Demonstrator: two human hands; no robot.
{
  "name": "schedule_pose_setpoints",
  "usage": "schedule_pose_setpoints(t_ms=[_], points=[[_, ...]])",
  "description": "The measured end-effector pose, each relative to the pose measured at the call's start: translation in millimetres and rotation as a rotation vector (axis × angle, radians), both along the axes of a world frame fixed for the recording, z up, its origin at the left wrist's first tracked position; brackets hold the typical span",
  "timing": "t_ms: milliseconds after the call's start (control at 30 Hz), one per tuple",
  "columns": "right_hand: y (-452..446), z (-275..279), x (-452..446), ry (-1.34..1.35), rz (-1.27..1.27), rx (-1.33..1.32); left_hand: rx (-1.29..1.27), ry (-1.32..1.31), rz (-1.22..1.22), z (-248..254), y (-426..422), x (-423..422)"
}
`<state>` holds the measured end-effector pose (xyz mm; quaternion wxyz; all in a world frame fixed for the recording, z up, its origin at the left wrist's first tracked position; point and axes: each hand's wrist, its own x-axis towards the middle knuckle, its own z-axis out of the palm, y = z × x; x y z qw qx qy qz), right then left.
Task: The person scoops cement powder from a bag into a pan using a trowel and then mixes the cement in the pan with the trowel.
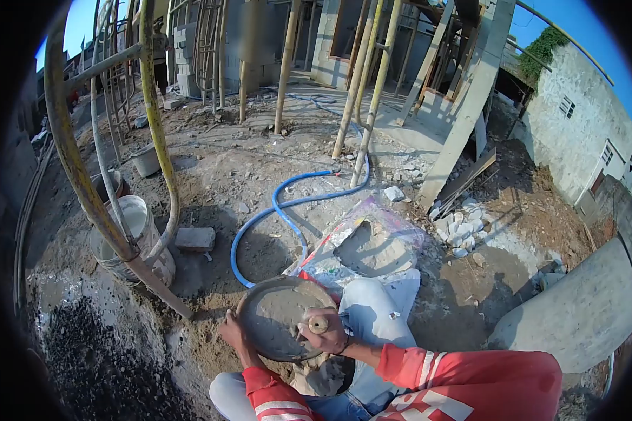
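A round shallow pan of wet grey mortar rests at my knees. My left hand is at the pan's left rim, its fingers against the edge. Over the pan's right side, my right hand is closed around a round-ended wooden handle; the tool's blade is hidden by the hand or in the mortar. Beyond the pan, more grey mortar lies on a spread plastic sheet.
A blue hose loops beyond the pan. Yellow scaffold poles and a white bucket stand left, beside a block. Rubble and a concrete cylinder lie right. A person stands far back left.
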<state>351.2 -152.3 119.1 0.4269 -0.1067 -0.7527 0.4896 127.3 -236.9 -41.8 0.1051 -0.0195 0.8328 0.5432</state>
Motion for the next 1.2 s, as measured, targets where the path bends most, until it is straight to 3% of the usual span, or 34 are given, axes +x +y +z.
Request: schedule_pose_setpoints(t_ms=[67,133,233,300,367,467,567,667,700,800,867,900,1000,1067,1133,1200], points=[[6,-31,-4,-0.256,0.035,-0.059,0.004,0.021,0.019,-15,0,-4],[7,-9,-19,-0.235,0.053,-0.127,-0.140,0.041,0.024,-8,3,-5],[9,45,-44,0.005,0.009,-0.148,-0.036,0.054,0.020,-34,4,-13],[17,47,-75,0.121,0.034,-0.140,-0.020,0.038,0.024,-41,2,-15],[32,16,-106,0.170,0.050,-0.096,-0.029,0.007,0.026,-32,2,-14],[55,-43,-135,-0.028,0.043,0.016,-0.011,0.013,0.016,-2,0,-2],[74,-112,-150,-0.367,-0.200,0.123,0.044,0.057,0.066,-10,1,-3],[86,-159,-161,-0.471,-0.303,0.094,-0.059,-0.009,0.019,-6,-2,-5],[74,-104,-145,-0.511,-0.106,0.036,-0.029,0.005,0.000,2,-2,-2],[55,-44,-137,-0.318,-0.038,-0.041,-0.168,0.082,0.046,-33,5,-15],[41,11,-116,-0.185,-0.062,-0.043,0.024,0.046,-0.042,-2,-3,-5],[35,22,-103,-0.131,-0.044,-0.125,-0.009,-0.031,0.096,-22,3,-9],[27,-16,-65,-0.070,-0.040,-0.148,-0.085,-0.103,0.047,1,-2,-6],[16,-30,-56,-0.190,-0.012,-0.107,-0.077,-0.110,0.100,12,-1,-1],[19,-31,-58,-0.298,-0.022,-0.085,-0.075,-0.127,0.158,10,0,5],[22,-9,-54,-0.183,-0.078,-0.074,-0.109,-0.177,0.128,28,-3,5]])
